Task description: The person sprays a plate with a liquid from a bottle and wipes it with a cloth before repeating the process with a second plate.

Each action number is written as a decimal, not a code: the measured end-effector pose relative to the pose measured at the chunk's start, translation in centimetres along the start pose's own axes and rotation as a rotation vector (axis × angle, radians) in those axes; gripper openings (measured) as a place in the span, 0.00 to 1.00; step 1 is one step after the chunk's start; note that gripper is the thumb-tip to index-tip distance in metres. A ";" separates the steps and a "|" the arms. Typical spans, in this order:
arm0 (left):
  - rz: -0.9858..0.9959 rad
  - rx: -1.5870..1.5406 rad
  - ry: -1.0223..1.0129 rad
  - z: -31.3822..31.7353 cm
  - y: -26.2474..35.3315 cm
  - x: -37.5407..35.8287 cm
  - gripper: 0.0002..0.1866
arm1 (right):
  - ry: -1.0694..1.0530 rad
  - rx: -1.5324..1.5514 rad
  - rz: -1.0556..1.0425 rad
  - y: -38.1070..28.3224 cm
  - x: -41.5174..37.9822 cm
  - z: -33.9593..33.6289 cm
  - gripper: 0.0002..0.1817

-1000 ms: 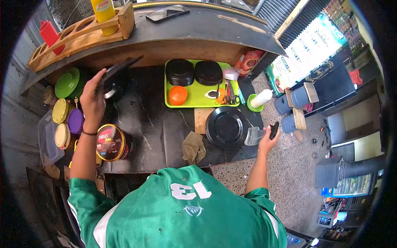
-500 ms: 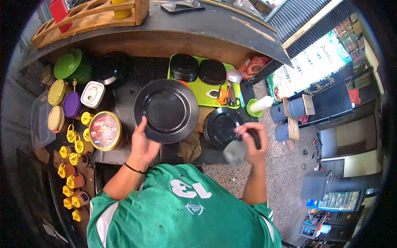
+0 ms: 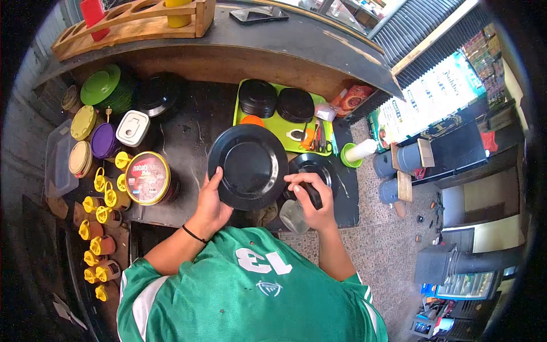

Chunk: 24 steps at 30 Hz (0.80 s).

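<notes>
A black plate (image 3: 247, 166) is held up in front of the green shirt by my left hand (image 3: 214, 204), thumb over its rim and fingers underneath. Close to the plate's right edge is my right hand (image 3: 318, 206), its fingers wrapped round the black top of a clear bottle (image 3: 293, 216), which hangs tilted below the hand. Behind that hand, more black plates (image 3: 313, 165) lie on the dark counter (image 3: 194, 131). A brown cloth (image 3: 263, 215) shows partly beneath the held plate.
A green tray (image 3: 274, 126) with stacked black dishes and utensils lies at the back. On the left are a round tub (image 3: 147, 178), a white-lidded box (image 3: 133, 128), green plates (image 3: 105, 85) and several yellow-lidded containers (image 3: 103, 245). A green cup (image 3: 351, 155) stands right, a wooden rack (image 3: 128, 25) above.
The held plate and my left hand have shifted right. My right hand has moved left with the bottle, closer to the plate's edge, and the view has shifted slightly.
</notes>
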<state>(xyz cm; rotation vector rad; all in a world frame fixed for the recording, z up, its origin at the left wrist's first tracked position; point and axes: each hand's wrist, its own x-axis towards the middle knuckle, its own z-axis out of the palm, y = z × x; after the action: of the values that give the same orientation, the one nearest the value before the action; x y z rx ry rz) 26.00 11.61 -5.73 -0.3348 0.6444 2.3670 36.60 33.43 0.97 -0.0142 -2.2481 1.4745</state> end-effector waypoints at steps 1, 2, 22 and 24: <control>0.000 0.000 -0.002 0.0 -0.1 0.1 0.22 | 0.001 -0.001 -0.001 0.0 -0.1 0.0 0.06; -0.010 -0.007 -0.009 0.0 -0.3 0.1 0.22 | -0.050 -0.003 0.048 0.1 -0.3 0.0 0.06; -0.248 -0.333 -0.209 0.8 3.1 1.5 0.30 | -0.284 -0.040 -0.042 -2.5 -3.0 0.0 0.08; -0.216 -0.353 -0.256 0.9 3.4 1.0 0.31 | 0.004 -0.049 0.002 0.3 -4.0 -2.6 0.08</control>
<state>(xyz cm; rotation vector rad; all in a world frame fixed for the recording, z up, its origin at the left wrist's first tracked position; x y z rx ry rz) 22.90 10.38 -4.10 -0.2324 0.0641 2.2565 41.03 34.82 0.10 -0.0347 -2.2805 1.4193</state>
